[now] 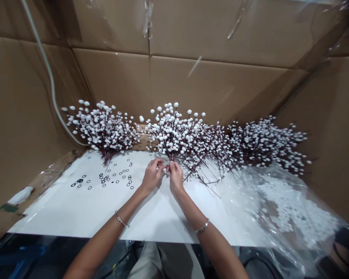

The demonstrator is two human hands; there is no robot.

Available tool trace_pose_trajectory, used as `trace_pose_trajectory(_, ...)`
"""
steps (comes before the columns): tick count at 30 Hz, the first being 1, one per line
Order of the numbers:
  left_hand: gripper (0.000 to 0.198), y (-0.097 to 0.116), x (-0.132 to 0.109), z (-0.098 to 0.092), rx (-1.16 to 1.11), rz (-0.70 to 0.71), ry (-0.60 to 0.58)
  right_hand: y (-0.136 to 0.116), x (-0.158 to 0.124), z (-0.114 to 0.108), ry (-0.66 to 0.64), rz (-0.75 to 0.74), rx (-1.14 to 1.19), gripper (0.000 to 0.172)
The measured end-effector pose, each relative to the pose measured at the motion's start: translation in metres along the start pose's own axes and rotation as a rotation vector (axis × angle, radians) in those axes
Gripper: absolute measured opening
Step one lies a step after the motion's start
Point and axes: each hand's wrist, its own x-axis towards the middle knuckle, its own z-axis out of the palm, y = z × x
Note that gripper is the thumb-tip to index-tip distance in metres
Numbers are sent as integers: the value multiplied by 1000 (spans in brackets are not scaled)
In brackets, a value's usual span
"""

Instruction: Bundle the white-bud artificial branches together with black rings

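A bunch of berry stems [172, 135], dark red-brown twigs tipped with white balls, stands over the middle of the white table. My right hand [176, 176] is closed in a pinch around the gathered lower ends of its stems. Just left of it, my left hand [152, 176] has its thumb and fingertips pressed together beside the same stems. Whatever those left fingertips hold is too small to make out. Small black rings [104, 178] lie scattered on the table to the left of my hands.
Another white-berry bunch [104, 131] rests at the back left. Loose berry stems [267, 143] are heaped at the back right. A clear plastic bag [296, 209] with white bits covers the table's right side. Cardboard walls [192, 85] enclose the white tabletop [84, 217].
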Motion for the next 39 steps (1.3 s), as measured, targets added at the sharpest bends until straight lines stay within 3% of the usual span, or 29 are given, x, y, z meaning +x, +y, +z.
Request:
trace_pose_trajectory(4,16,-1,-1,-1,166,142,-86,1,4,-2,-17,22,43,38)
trace_pose_trajectory(7,19,-2,0,-4,201,139,-100,-3,5,-2,-33,27,93,36)
trace_pose_trajectory(12,17,-4,5,-11,30,-29,-138,-15,5,2,-72,83,225,35)
trace_pose_trajectory(16,16,-9,8,-14,-170,-205,-148,-22,3,4,-198,142,347,33)
trace_pose_trajectory(21,30,-22,14,-22,-382,-339,-197,-28,3,3,-272,180,393,31)
trace_pose_trajectory(23,37,-23,17,-27,-479,-360,-285,-32,4,2,-267,196,413,33)
trace_pose_trajectory(27,34,-15,17,-37,-930,-383,-527,-40,4,4,-319,260,468,33)
trace_pose_trajectory(30,27,-10,17,-43,-1113,-432,-579,-45,2,8,-312,295,472,32)
trace_pose_trajectory(34,28,-9,18,-47,-1098,-513,-734,-50,-1,9,-281,335,398,32)
trace_pose_trajectory(37,21,-10,18,-49,-1006,-576,-885,-48,-4,7,-347,360,357,36)
trace_pose_trajectory(39,27,-12,16,-50,-949,-597,-972,-45,-7,7,-384,374,343,41)
